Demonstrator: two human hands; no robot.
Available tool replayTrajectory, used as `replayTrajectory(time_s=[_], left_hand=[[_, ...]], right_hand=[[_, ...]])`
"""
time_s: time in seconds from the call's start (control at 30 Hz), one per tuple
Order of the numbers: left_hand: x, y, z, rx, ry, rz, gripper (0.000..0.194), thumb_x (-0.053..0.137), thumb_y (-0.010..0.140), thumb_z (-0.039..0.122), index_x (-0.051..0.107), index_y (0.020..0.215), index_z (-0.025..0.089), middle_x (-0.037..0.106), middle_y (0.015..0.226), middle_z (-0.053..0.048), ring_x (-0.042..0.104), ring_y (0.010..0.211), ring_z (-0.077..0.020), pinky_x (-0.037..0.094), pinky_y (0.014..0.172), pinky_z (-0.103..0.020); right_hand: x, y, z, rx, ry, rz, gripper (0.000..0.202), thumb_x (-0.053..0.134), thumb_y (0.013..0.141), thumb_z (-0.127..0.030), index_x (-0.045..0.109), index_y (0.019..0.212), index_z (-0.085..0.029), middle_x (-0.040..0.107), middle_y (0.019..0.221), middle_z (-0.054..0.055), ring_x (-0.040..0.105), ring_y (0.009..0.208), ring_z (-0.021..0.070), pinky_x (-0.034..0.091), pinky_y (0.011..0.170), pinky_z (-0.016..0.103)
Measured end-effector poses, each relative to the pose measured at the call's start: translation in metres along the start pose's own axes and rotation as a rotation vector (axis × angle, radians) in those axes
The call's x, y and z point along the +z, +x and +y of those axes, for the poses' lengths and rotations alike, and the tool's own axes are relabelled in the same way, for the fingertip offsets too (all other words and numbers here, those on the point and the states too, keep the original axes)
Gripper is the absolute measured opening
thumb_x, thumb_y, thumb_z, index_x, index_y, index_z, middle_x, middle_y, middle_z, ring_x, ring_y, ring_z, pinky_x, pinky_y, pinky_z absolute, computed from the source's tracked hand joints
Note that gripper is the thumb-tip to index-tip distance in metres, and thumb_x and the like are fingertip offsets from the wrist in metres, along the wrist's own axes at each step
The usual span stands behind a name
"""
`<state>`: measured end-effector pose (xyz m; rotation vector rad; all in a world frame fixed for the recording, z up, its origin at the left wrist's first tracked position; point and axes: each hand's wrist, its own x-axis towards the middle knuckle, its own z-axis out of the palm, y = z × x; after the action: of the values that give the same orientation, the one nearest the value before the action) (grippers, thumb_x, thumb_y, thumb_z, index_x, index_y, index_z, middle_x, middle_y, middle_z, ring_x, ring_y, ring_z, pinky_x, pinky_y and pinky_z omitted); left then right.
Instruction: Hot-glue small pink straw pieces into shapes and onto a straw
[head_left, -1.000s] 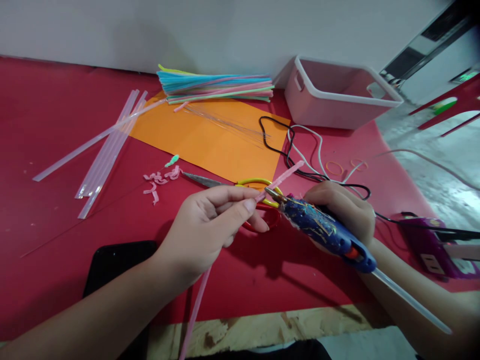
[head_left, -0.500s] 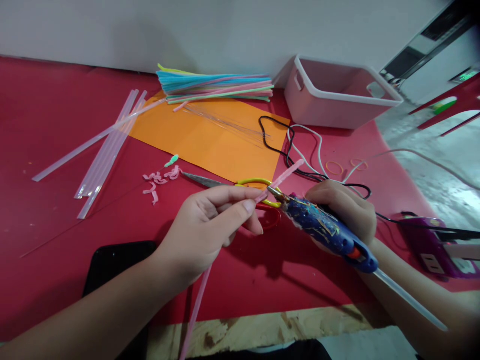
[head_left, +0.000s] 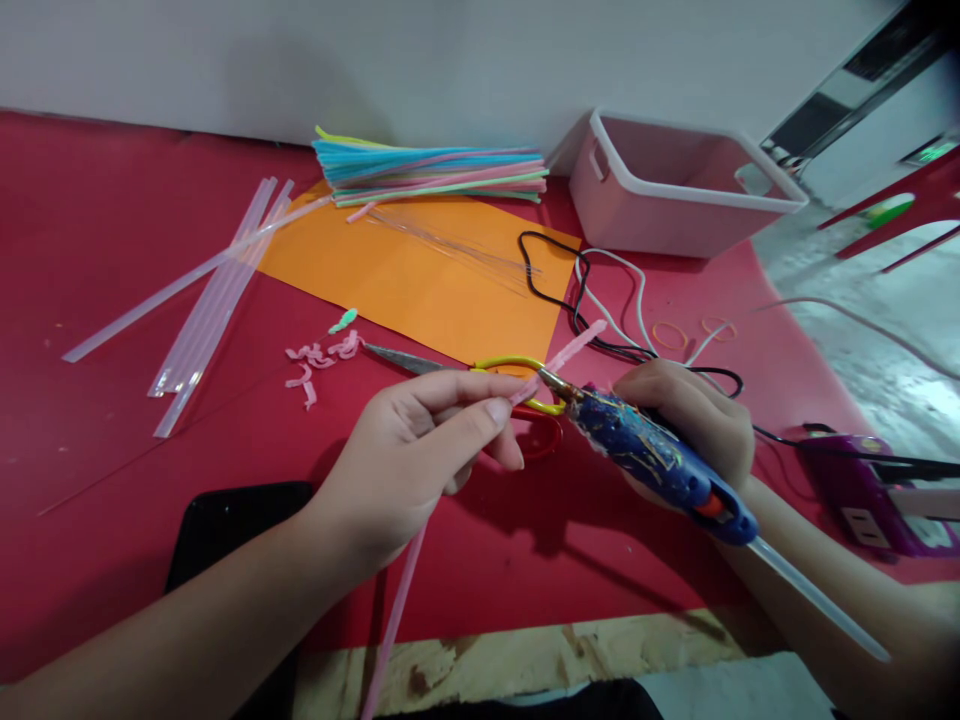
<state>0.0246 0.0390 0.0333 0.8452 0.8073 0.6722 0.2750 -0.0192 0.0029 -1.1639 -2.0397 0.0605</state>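
Observation:
A pink pipe cleaner [head_left: 574, 347] is pinched between the thumb and fingers of my left hand [head_left: 427, 440]; its long tail hangs below the palm toward the table's front edge. My right hand [head_left: 690, 420] is wrapped round a blue hot glue gun [head_left: 645, 450], its casing smeared with dried glue and coloured bits. The gun's metal nozzle meets the pipe cleaner just beyond my left fingertips. From the gun's back end sticks a clear glue stick [head_left: 821, 600]. Scissors [head_left: 405, 360] with yellow and red handles lie beneath my left fingers, partly covered.
Curly pink scraps [head_left: 322, 358] lie left of the scissors. Behind are orange paper [head_left: 420, 275], a bundle of coloured pipe cleaners [head_left: 435, 170] and a pink bin [head_left: 645, 210]. Spare glue sticks [head_left: 217, 300], a black phone [head_left: 225, 520], cables [head_left: 551, 300] and a purple power strip [head_left: 847, 490] surround my hands.
The glue gun's nozzle has shifted very slightly up along the pipe cleaner. Both hands keep their grips, and the rest looks the same.

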Motion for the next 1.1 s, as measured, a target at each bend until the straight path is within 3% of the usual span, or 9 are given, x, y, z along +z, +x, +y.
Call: replayTrajectory(time_s=[0.77, 1.1], left_hand=[[0.0, -0.0001, 0.0006, -0.047, -0.058, -0.025, 0.012, 0.073, 0.08, 0.017, 0.08, 0.089, 0.02, 0.064, 0.053, 0.004, 0.034, 0.04, -0.0027, 0.021, 0.041, -0.018], [-0.0016, -0.0004, -0.0018, -0.026, -0.101, -0.051, 0.016, 0.069, 0.087, 0.014, 0.082, 0.087, 0.022, 0.067, 0.055, 0.003, 0.04, 0.042, -0.0019, 0.025, 0.042, -0.015]], right_hand=[[0.0019, 0.0001, -0.0001, 0.061, -0.027, 0.039, 0.01, 0.064, 0.088, -0.015, 0.065, 0.094, -0.023, 0.065, 0.079, 0.003, 0.062, 0.071, 0.0178, 0.047, 0.065, 0.031], [0.0019, 0.0008, 0.0, 0.048, -0.04, 0.056, 0.01, 0.063, 0.088, -0.013, 0.063, 0.093, -0.022, 0.063, 0.079, 0.002, 0.061, 0.072, 0.0159, 0.047, 0.067, 0.03]])
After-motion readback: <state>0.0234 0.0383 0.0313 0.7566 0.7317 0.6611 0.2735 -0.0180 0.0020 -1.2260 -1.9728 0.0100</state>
